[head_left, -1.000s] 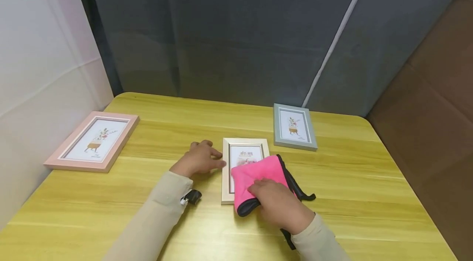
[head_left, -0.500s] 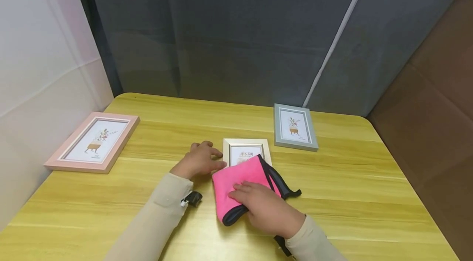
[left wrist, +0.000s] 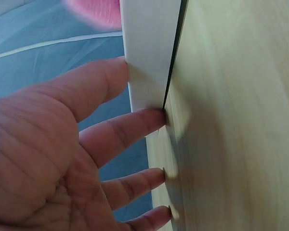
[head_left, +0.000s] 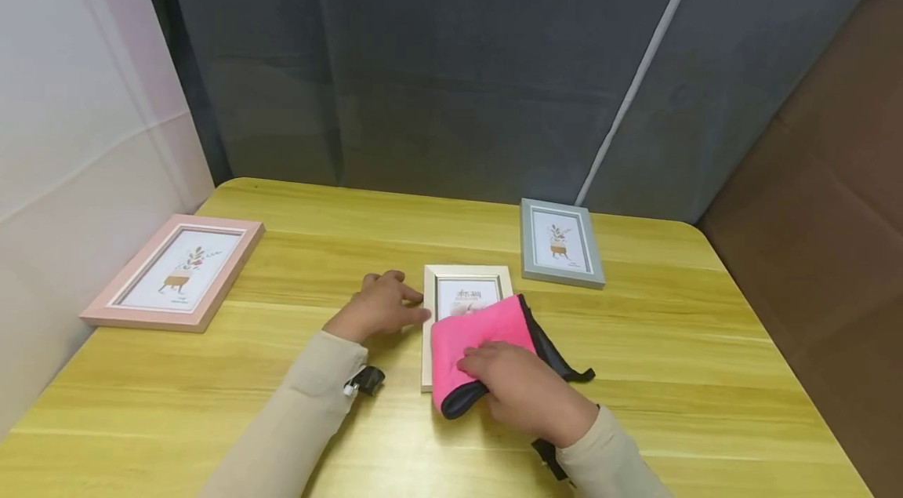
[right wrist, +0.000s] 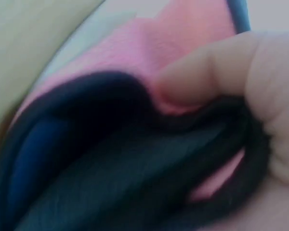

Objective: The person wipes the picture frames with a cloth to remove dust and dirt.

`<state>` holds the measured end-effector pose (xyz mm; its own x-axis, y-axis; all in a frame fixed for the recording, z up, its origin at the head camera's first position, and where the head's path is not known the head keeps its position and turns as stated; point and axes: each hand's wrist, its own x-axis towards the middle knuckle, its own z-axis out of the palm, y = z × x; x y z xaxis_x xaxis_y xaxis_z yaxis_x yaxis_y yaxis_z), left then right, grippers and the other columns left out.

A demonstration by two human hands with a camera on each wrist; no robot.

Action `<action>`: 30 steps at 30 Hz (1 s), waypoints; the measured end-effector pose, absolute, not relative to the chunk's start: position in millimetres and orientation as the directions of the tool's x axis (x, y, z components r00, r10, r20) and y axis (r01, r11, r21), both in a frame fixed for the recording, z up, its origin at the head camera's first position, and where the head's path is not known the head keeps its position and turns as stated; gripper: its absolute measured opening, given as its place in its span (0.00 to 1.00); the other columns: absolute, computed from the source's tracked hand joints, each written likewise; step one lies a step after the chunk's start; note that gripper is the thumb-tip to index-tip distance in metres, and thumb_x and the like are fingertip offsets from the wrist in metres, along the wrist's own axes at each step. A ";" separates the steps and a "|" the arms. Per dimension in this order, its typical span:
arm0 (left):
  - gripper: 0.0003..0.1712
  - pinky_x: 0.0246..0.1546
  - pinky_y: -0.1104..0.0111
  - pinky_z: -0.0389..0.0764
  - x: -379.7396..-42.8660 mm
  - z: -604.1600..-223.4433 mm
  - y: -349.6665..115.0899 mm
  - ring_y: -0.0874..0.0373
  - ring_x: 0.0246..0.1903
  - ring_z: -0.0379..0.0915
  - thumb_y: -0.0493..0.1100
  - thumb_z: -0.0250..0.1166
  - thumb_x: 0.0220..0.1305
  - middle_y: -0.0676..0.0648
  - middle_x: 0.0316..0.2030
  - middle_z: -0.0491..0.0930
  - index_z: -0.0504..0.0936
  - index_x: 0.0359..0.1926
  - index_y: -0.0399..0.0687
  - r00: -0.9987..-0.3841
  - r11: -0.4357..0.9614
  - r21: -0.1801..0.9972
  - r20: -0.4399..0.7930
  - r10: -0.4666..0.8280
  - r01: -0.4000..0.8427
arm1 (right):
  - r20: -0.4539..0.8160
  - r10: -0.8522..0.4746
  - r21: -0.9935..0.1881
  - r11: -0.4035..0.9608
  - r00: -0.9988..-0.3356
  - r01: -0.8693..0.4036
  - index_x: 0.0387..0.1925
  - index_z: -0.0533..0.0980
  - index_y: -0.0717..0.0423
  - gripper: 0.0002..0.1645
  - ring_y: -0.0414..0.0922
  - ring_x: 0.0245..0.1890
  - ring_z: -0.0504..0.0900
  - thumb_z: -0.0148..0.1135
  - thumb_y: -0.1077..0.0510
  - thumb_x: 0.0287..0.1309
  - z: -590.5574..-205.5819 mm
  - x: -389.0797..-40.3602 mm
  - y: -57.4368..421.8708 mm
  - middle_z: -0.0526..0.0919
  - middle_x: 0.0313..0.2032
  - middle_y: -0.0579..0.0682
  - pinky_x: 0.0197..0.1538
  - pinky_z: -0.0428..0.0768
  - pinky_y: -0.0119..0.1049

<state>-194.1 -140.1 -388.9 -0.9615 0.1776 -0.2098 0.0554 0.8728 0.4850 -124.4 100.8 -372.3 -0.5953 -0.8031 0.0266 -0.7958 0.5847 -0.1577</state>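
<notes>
A cream picture frame (head_left: 427, 357) lies flat on the wooden table in the head view, its lower right part hidden under a folded pink cloth (head_left: 451, 345) with black edging. My right hand (head_left: 525, 384) grips the cloth from above and presses it on the picture; the right wrist view shows the thumb (right wrist: 202, 77) dug into the cloth beside its bunched black edge. At the frame's left side is my left hand (head_left: 381, 303). In the left wrist view its thumb and index finger touch the frame's side wall (left wrist: 149, 57), fingers spread and nearly straight.
A pink picture frame (head_left: 236, 278) lies at the left of the table (head_left: 339, 231). Behind and right of the cream one lies a grey-blue picture frame (head_left: 596, 267). Dark fabric (head_left: 437, 74) hangs behind the table, with white and brown panels at the sides.
The right hand slid the cloth left and towards the near edge, then back up and right over the cream frame. My left hand has stayed at the frame's side.
</notes>
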 end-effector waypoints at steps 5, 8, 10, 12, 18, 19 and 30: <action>0.25 0.57 0.37 0.68 -192.2 -388.8 -139.5 0.28 0.64 0.55 0.56 0.67 0.64 0.31 0.69 0.62 0.85 0.56 0.46 -0.962 0.875 0.482 -0.211 0.172 0.050 | 0.020 -0.837 -0.226 0.529 -0.547 -0.818 0.61 0.77 0.56 0.29 0.49 0.65 0.72 0.55 0.71 0.58 -381.9 -120.3 89.6 0.78 0.61 0.51 0.69 0.65 0.42; 0.26 0.57 0.37 0.67 -191.9 -389.0 -139.1 0.27 0.64 0.54 0.56 0.67 0.64 0.31 0.69 0.62 0.85 0.56 0.46 -0.962 0.876 0.478 -0.208 0.179 0.060 | 0.015 -0.791 -0.213 0.596 -0.612 -0.775 0.60 0.78 0.56 0.29 0.48 0.62 0.75 0.57 0.71 0.55 -380.5 -119.1 89.4 0.81 0.58 0.49 0.67 0.68 0.41; 0.25 0.57 0.37 0.67 -192.1 -388.7 -139.4 0.27 0.65 0.53 0.56 0.66 0.64 0.31 0.70 0.61 0.84 0.56 0.47 -0.961 0.875 0.481 -0.206 0.183 0.064 | 0.014 -0.740 -0.179 0.660 -0.673 -0.729 0.52 0.82 0.56 0.23 0.48 0.55 0.80 0.61 0.69 0.52 -377.2 -119.7 92.8 0.85 0.49 0.49 0.61 0.74 0.42; 0.25 0.58 0.36 0.66 -192.2 -388.0 -139.6 0.27 0.65 0.52 0.56 0.66 0.65 0.32 0.70 0.60 0.84 0.57 0.47 -0.960 0.873 0.485 -0.210 0.183 0.060 | 0.019 -0.693 -0.135 0.713 -0.721 -0.688 0.42 0.83 0.55 0.16 0.48 0.44 0.82 0.64 0.69 0.49 -374.4 -121.1 97.2 0.86 0.38 0.48 0.50 0.79 0.42; 0.25 0.57 0.36 0.66 -194.1 -390.1 -142.0 0.26 0.65 0.51 0.56 0.66 0.65 0.32 0.71 0.60 0.84 0.57 0.46 -0.960 0.876 0.479 -0.215 0.182 0.059 | 0.048 -0.735 -0.076 0.673 -0.677 -0.736 0.37 0.83 0.56 0.14 0.47 0.40 0.80 0.64 0.70 0.46 -372.9 -124.6 99.5 0.85 0.36 0.48 0.47 0.79 0.41; 0.25 0.57 0.36 0.66 -194.3 -390.7 -142.1 0.26 0.65 0.52 0.56 0.66 0.65 0.32 0.70 0.60 0.84 0.57 0.46 -0.960 0.877 0.477 -0.213 0.182 0.060 | 0.054 -0.763 -0.085 0.639 -0.644 -0.765 0.41 0.83 0.57 0.17 0.47 0.44 0.81 0.64 0.71 0.47 -373.5 -124.7 97.6 0.86 0.39 0.49 0.52 0.78 0.40; 0.25 0.58 0.36 0.65 -193.3 -389.9 -140.7 0.27 0.66 0.52 0.56 0.66 0.65 0.32 0.71 0.60 0.84 0.57 0.47 -0.961 0.871 0.488 -0.213 0.178 0.054 | 0.021 -0.722 -0.160 0.681 -0.692 -0.715 0.44 0.83 0.53 0.19 0.46 0.44 0.81 0.62 0.70 0.50 -373.5 -121.5 95.0 0.86 0.40 0.45 0.48 0.79 0.40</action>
<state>-193.3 -140.7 -389.9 -0.9607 0.1782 -0.2128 0.0535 0.8712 0.4880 -121.5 95.0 -373.5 -0.6921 -0.7215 0.0208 -0.7147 0.6809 -0.1601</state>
